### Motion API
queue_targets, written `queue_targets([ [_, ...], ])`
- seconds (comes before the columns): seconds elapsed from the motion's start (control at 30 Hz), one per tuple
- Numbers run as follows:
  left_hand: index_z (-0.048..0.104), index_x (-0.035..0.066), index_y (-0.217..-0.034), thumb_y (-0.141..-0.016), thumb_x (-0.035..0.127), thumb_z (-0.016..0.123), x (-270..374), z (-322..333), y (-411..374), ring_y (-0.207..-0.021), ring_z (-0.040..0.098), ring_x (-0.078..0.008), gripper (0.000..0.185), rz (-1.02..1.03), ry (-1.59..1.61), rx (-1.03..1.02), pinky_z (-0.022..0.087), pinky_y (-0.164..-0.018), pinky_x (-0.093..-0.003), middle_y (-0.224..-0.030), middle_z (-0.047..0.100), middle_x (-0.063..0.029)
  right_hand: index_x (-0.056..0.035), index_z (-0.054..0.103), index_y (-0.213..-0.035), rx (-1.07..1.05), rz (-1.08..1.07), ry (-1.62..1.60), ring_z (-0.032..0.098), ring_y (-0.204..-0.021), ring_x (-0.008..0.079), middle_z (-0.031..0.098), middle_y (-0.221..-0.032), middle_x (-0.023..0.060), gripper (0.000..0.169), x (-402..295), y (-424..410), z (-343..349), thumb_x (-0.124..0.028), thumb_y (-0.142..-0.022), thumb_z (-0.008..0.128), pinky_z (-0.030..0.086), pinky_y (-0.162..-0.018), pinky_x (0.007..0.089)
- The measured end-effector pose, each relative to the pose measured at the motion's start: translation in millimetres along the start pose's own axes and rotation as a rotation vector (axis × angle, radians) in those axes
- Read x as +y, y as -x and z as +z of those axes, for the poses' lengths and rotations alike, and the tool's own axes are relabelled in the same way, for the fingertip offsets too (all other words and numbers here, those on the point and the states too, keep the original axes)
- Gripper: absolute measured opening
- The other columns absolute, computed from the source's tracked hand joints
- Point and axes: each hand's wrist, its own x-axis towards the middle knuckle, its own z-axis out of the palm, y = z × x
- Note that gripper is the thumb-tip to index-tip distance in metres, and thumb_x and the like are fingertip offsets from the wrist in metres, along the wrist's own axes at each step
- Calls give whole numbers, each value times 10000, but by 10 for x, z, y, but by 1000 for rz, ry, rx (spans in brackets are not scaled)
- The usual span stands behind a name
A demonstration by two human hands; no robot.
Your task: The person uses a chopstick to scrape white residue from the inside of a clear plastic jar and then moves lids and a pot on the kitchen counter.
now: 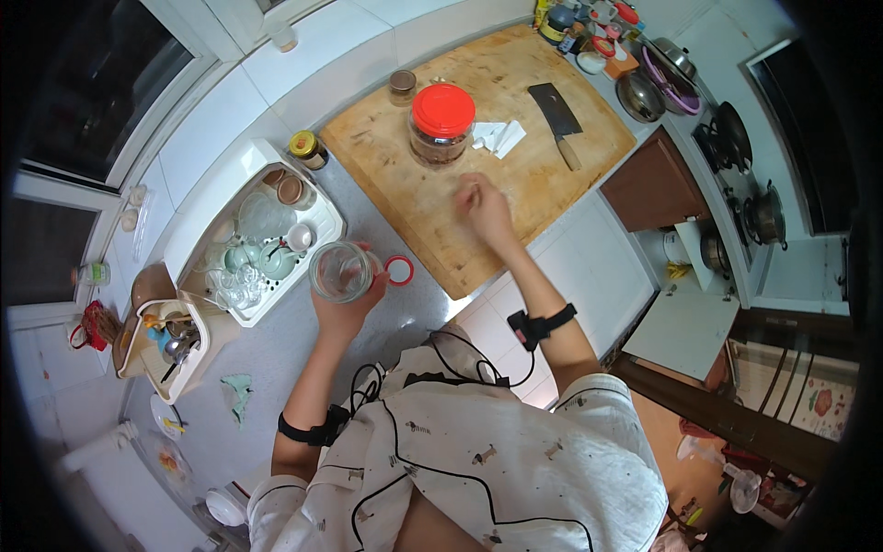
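My left hand (355, 303) is wrapped around an open clear glass jar (341, 272), held above the grey countertop. A red ring (399, 270), perhaps a jar lid, lies just right of the jar. Over the wooden cutting board (414, 207), my right hand (481, 205) has its fingers curled and slightly blurred; whether something small is in them cannot be made out. Beyond that hand stands a jar with a red lid (443, 110) and dark contents. Crumpled white tissue (500, 138) lies beside it, and a cleaver (556, 114) rests farther right.
A white dish rack (324, 207) with glassware and teapots is at left, near a utensil holder (172, 345). A small yellow-lidded jar (308, 148) and a brown-lidded jar (402, 86) stand farther back. A cabinet door (683, 331) hangs open at right.
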Motion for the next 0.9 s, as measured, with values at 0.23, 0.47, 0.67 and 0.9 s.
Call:
queue_targets([
  [0.23, 577, 44, -1157, -747, 33, 815, -83, -56, -6, -980, 620, -126, 474, -117, 1, 39, 525, -879, -324, -1117, 643, -54, -66, 640, -1280, 40, -74, 719, 308, -1439, 393, 415, -1524, 196, 416, 700, -811, -60, -98, -871, 566, 248, -1150, 573],
  [0.47, 578, 34, -1169, -751, 33, 810, -239, -296, 147, -961, 624, -128, 479, -120, -61, 140, 538, -872, -331, -1095, 648, -52, 3, 658, -1208, 197, -178, 204, 669, -1067, 320, 699, -1164, 158, 321, 707, -658, -162, -46, -892, 628, 526, -893, 419],
  [0.67, 576, 34, -1179, -701, 71, 862, -107, -554, 274, -992, 636, -147, 559, 14, -203, 182, 545, -881, -331, -1111, 648, -65, 8, 634, -1077, -151, 190, -753, 677, -790, 101, 708, -949, 80, 191, -643, 228, -17, 9, -896, 693, 559, -729, 254],
  [0.9, 574, 46, -1184, -641, 57, 875, -66, -924, 531, -991, 653, -217, 621, 197, -343, 261, 544, -875, -343, -1107, 646, -85, 1, 634, -1035, -216, -232, -764, 611, -711, 82, 698, -894, 50, 185, -2111, 1172, 511, 65, -866, 674, 492, -634, 216],
])
